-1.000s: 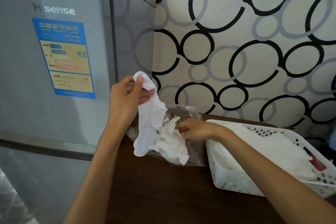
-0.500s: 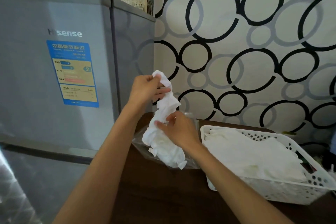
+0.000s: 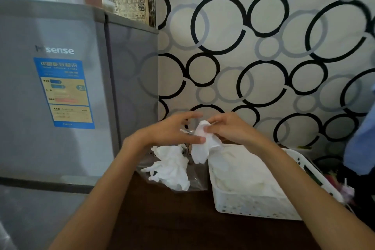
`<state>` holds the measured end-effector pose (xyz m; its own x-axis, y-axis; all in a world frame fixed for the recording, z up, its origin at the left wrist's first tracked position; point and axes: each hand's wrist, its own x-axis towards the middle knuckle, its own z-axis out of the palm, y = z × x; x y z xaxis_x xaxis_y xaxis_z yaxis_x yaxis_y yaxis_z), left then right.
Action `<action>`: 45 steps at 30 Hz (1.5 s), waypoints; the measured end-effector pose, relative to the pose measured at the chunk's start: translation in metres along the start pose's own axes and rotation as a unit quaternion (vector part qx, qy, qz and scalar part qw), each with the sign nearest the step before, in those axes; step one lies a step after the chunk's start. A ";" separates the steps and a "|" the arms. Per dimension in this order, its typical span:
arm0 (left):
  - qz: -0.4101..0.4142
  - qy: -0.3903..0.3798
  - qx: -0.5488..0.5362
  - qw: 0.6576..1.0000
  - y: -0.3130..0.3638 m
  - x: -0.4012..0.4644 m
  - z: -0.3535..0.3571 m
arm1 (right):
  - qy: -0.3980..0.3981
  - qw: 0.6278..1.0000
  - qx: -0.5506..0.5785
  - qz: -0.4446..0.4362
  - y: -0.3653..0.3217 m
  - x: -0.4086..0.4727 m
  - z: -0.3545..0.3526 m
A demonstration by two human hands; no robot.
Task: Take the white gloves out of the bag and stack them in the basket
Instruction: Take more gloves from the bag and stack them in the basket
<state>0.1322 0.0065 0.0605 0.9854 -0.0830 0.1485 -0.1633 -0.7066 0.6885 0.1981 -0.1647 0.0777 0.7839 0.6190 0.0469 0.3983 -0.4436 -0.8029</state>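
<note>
My right hand [image 3: 229,128] pinches a white glove [image 3: 200,148] by its upper end, and the glove hangs down over the gap between bag and basket. My left hand [image 3: 170,130] is beside it with fingers spread, its lower fingertip touching the glove. Below them a clear plastic bag [image 3: 194,180] lies on the dark wooden table [image 3: 162,219] with crumpled white gloves [image 3: 170,166] in it. To the right stands a white perforated basket [image 3: 243,205] holding a stack of white gloves [image 3: 243,170].
A grey Hisense fridge [image 3: 60,87] stands close on the left. A wall with black and grey circles [image 3: 263,46] rises behind the table. Blue cloth [image 3: 361,138] and small items lie past the basket on the right.
The left hand came down from holding the glove up high and its fingers opened. The right hand now holds the glove's top, shifted towards the basket.
</note>
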 end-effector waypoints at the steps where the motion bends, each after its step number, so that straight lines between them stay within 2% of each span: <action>1: 0.010 -0.010 -0.013 1.000 0.002 0.005 0.010 | -0.008 1.000 -0.018 -0.001 0.003 -0.006 -0.009; 4: 0.044 0.049 -0.030 0.997 -0.001 0.015 0.027 | -0.017 0.998 -0.060 0.005 0.011 -0.018 -0.034; 8: 0.087 0.084 -0.042 0.992 0.005 0.021 0.038 | -0.015 0.988 -0.147 0.039 0.025 -0.034 -0.071; 10: 0.090 0.101 -0.029 0.990 0.012 0.025 0.042 | -0.012 0.978 -0.199 0.055 0.032 -0.040 -0.088; 12: 0.085 0.112 -0.034 0.989 0.018 0.028 0.043 | 0.003 0.977 -0.206 0.050 0.037 -0.047 -0.100; 14: 0.083 0.128 -0.044 0.987 0.025 0.031 0.045 | 0.050 0.984 -0.168 0.017 0.041 -0.053 -0.107; 16: 0.082 0.144 -0.067 0.984 0.032 0.033 0.049 | 0.118 0.989 -0.084 -0.027 0.044 -0.059 -0.105; 20: 0.047 0.191 -0.102 0.975 0.042 0.037 0.064 | 0.255 0.963 -0.014 -0.088 0.054 -0.055 -0.094; 24: 0.055 0.195 -0.163 0.965 0.051 0.040 0.077 | 0.330 0.935 0.025 -0.126 0.059 -0.052 -0.091; 29: 0.090 0.159 -0.189 0.965 0.053 0.036 0.076 | 0.353 0.926 0.058 -0.123 0.066 -0.053 -0.101; 35: 0.054 0.160 -0.210 0.963 0.039 0.033 0.070 | 0.360 0.924 0.003 -0.130 0.070 -0.053 -0.100; 38: 0.030 0.209 -0.217 0.953 0.041 0.034 0.074 | 0.392 0.911 0.008 -0.128 0.067 -0.045 -0.080; 41: 0.033 0.281 -0.232 0.931 0.048 0.030 0.071 | 0.416 0.899 0.074 -0.116 0.064 -0.037 -0.063; 43: 0.049 0.320 -0.230 0.918 0.054 0.028 0.064 | 0.408 0.902 0.104 -0.097 0.066 -0.033 -0.059; 45: 0.037 0.319 -0.213 0.923 0.058 0.028 0.057 | 0.377 0.916 0.126 -0.057 0.075 -0.031 -0.062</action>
<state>0.1535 -0.0772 0.0643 0.7651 0.4062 0.4997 -0.3664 -0.3636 0.8565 0.2331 -0.2572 0.0524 0.8879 -0.0135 0.4598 0.4500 -0.1817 -0.8744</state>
